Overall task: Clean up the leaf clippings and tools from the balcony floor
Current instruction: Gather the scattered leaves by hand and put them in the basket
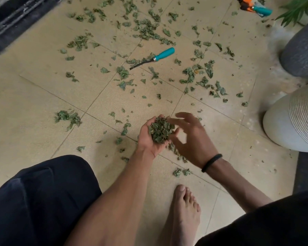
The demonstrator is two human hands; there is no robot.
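Observation:
My left hand [148, 139] is cupped palm up around a clump of green leaf clippings [160, 130]. My right hand [192, 139] hovers just right of the clump, fingers spread and blurred, holding nothing that I can see. Loose leaf clippings [148, 29] lie scattered over the beige tiled floor [43, 96], thickest at the far centre. A teal-handled hand tool [155, 58] with a dark metal tip lies among them. More tools with orange and teal handles [254, 6] lie at the far right.
A white ribbed pot [292, 125] stands at the right, a grey pot [302, 50] behind it, with a green plant [297, 9] above. A dark door track [12, 16] runs along the far left. My bare foot [181, 215] and dark-clad knees fill the near edge.

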